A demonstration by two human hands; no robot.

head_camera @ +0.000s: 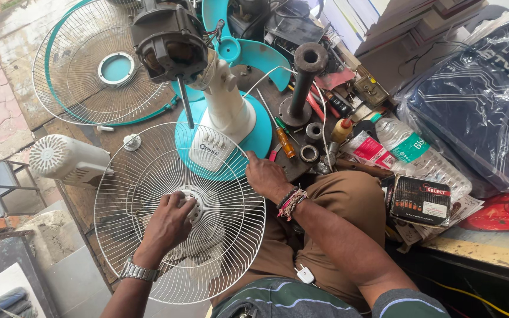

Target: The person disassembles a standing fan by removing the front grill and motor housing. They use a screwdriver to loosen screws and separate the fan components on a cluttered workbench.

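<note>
Hands: left hand (169, 222) closed on the hub of the white wire fan guard (231, 235), right hand (264, 175) gripping its far rim, guard lying flat across the lap below the motor shaft (185, 101).

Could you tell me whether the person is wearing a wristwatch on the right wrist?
No, the metal wristwatch sits on the left wrist, while the right wrist carries only thread bracelets.

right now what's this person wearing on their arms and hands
Both arms are bare to the upper arm. The left hand has a silver metal link watch on its wrist. The right hand has a bundle of red, pink and dark thread bands on its wrist. No gloves; a striped sleeve edge shows on the right arm.
</note>
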